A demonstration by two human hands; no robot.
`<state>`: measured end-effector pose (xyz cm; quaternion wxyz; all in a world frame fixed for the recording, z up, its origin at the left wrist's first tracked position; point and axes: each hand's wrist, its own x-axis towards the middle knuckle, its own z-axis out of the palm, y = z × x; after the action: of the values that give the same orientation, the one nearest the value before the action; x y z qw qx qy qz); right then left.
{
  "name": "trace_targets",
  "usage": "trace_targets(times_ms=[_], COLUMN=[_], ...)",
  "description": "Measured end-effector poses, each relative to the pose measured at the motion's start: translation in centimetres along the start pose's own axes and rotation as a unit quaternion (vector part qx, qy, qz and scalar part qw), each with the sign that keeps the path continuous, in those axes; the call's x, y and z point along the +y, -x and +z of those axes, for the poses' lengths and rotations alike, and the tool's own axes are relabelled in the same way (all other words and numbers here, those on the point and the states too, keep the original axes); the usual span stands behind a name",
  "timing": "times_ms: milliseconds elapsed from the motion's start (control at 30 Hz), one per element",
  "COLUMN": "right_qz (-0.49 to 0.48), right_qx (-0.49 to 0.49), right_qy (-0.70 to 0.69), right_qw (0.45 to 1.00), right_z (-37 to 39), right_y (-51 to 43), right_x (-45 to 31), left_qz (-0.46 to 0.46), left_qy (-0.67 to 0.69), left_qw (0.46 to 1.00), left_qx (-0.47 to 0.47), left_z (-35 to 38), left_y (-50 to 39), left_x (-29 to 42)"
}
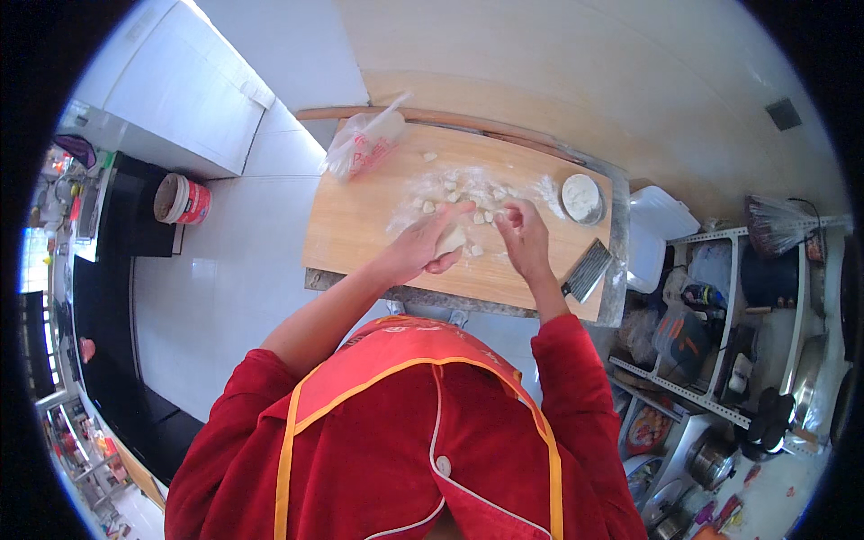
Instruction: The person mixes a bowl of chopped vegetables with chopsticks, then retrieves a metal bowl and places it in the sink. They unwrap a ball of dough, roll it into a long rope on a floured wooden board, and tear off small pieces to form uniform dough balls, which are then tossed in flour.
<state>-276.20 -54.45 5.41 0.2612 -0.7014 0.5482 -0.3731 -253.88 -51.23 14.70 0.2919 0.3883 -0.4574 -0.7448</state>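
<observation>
My left hand (425, 243) is closed around a lump of pale dough (451, 240) above the wooden board (351, 229). To its right, my right hand (523, 236) has its thumb and fingers curled close together just over the floured surface. Whether a small piece sits between those fingertips cannot be made out. Several small dough pieces (479, 217) lie scattered in the loose flour (469, 182) ahead of and between both hands. A cleaver (588, 268) with a dark handle rests at the board's right side, beyond my right hand.
A bowl of flour (582, 197) stands at the back right of the board. At the back left sits a clear plastic bag (368, 143) with red print. A wooden pole (432, 117) runs behind the board. Metal shelving (725, 304) is on the right; a bucket (183, 199) is on the left.
</observation>
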Motion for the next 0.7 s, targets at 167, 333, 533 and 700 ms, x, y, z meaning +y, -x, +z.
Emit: trace_targets(times_ms=[167,333,533,700], right_qz=[-0.106,-0.098,-0.094,-0.142], right_qx=[-0.126,-0.123,-0.063,-0.002], right_qy=[-0.087,-0.063,-0.084,0.081], right_qw=[0.983,0.986,0.990,0.987], right_z=[0.0,0.0,1.4,1.8], right_y=[-0.3,0.2,2.0,2.1], right_x=[-9.6,-10.3,-10.9,-8.8], left_qz=[-0.012,-0.042,-0.065,-0.089], left_qy=[0.000,0.004,0.039,0.030], left_qw=[1.000,0.997,0.996,0.995], left_qx=[0.013,-0.062,-0.038,0.017], left_z=[0.6,-0.3,-0.4,0.8], left_y=[-0.4,0.3,1.9,1.6], left_x=[0.2,-1.5,-3.1,-3.8])
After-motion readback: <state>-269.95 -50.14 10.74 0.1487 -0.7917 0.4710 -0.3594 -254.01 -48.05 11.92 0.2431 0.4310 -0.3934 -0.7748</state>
